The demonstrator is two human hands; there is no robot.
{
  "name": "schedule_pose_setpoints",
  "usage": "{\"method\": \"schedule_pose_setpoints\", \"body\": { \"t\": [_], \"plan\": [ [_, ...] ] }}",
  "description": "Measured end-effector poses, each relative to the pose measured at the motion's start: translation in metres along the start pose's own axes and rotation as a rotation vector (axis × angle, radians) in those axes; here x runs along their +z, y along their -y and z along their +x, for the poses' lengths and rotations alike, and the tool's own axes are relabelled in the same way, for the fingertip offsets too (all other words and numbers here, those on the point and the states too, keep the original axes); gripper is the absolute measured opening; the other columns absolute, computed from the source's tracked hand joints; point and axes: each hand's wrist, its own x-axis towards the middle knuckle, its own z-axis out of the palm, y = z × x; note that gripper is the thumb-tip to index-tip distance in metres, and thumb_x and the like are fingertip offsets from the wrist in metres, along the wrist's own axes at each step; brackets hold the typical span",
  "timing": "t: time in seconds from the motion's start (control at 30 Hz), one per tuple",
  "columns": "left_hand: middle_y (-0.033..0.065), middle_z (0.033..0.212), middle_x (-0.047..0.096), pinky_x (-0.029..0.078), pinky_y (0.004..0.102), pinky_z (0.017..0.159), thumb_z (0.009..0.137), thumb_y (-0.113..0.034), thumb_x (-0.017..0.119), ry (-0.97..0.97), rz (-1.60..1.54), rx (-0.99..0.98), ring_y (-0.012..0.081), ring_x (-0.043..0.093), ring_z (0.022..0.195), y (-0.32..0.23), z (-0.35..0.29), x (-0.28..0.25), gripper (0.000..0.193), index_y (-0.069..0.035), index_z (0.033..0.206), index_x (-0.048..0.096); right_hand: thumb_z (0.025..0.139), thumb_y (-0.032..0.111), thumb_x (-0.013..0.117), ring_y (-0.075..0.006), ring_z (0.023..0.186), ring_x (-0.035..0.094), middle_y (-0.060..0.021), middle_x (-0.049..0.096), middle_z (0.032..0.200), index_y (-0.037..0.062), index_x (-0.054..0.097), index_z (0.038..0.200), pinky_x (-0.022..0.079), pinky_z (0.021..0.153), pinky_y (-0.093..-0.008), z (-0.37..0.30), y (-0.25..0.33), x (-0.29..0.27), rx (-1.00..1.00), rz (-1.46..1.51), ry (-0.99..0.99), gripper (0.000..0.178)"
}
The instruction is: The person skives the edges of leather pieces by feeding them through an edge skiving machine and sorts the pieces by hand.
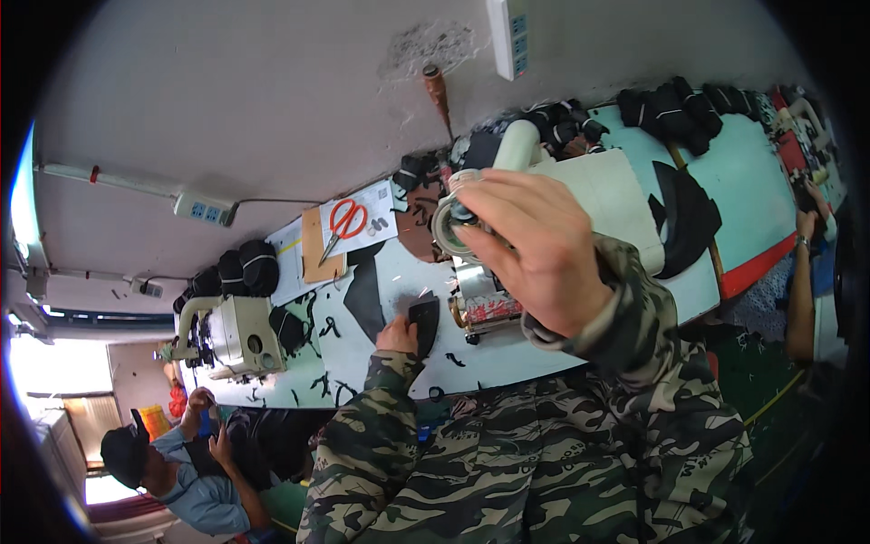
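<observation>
My right hand (535, 240) is raised over a cream sewing-type machine (594, 195). Its thumb and fingers close on a pale round rimmed part (444, 231) at the machine's head; the palm side is hidden. Below, my left hand (397, 336) lies on the white tabletop, its fingers curled onto the edge of a black cut piece (423, 324) of leather-like material. This piece lies close to the machine's metal front (485, 304). Another black cut piece (365, 299) is flat on the table, just beyond my left hand.
Orange-handled scissors (344, 227) lie on papers at the back. Black bundles (260, 266) and scraps are scattered about. A second machine (237, 337) stands left, where a person (195, 471) sits. Another person's arm (802, 290) is at right. A wooden-handled tool (437, 93) leans by the wall.
</observation>
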Motion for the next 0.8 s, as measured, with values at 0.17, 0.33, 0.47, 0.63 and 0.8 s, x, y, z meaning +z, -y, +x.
{"method": "schedule_pose_setpoints", "body": {
  "t": [0.17, 0.33, 0.47, 0.63, 0.8],
  "plan": [
    [0.0051, 0.068, 0.061, 0.044, 0.028, 0.053, 0.079, -0.017, 0.064, 0.414, -0.757, -0.135, 0.0148, 0.058, 0.058, 0.023, 0.038, -0.06, 0.016, -0.002, 0.083, 0.062, 0.071, 0.009, 0.068, -0.0283, 0.09, 0.06, -0.0138, 0.064, 0.092, 0.0006, 0.06, 0.095, 0.045, 0.078, -0.0368, 0.019, 0.014, -0.01, 0.114, 0.001, 0.254, 0.027],
    [-0.0012, 0.076, 0.057, 0.041, 0.0211, 0.059, 0.084, -0.012, 0.059, 0.996, -0.9, 0.093, 0.0057, 0.051, 0.065, -0.093, 0.064, -0.115, 0.015, -0.001, 0.094, 0.058, 0.077, 0.01, 0.063, -0.0309, 0.086, 0.06, -0.0165, 0.063, 0.091, -0.0006, 0.061, 0.098, 0.047, 0.076, -0.0369, 0.013, -0.005, -0.021, 0.099, 0.202, 0.245, 0.023],
    [-0.0021, 0.078, 0.056, 0.04, 0.0201, 0.066, 0.085, -0.011, 0.056, 1.039, -0.873, 0.236, 0.005, 0.05, 0.071, -0.126, 0.059, -0.107, 0.012, -0.002, 0.093, 0.057, 0.083, 0.006, 0.056, -0.0194, 0.068, 0.063, -0.0143, 0.062, 0.076, -0.0015, 0.059, 0.1, 0.048, 0.06, -0.0314, -0.057, 0.0, -0.046, 0.552, 0.37, 0.278, 0.019],
    [0.0018, 0.077, 0.059, 0.042, 0.0242, 0.067, 0.085, -0.013, 0.055, 1.093, -0.583, 0.345, 0.0075, 0.052, 0.071, -0.152, 0.067, -0.091, 0.016, 0.002, 0.092, 0.057, 0.081, 0.004, 0.058, -0.0163, 0.071, 0.065, -0.0124, 0.065, 0.084, -0.0036, 0.057, 0.107, 0.05, 0.065, -0.0247, -0.152, -0.016, -0.001, 1.33, 1.088, 0.459, 0.028],
    [0.0069, 0.082, 0.063, 0.044, 0.0285, 0.072, 0.085, -0.026, 0.053, 0.969, -0.167, 0.267, 0.0153, 0.058, 0.074, -0.144, 0.085, -0.086, 0.028, -0.005, 0.102, 0.061, 0.081, 0.002, 0.056, -0.0167, 0.073, 0.065, -0.0146, 0.065, 0.085, -0.0068, 0.056, 0.107, 0.051, 0.064, -0.0249, -0.17, -0.01, 0.026, 1.154, 0.797, 0.438, 0.028]
  ]
}}
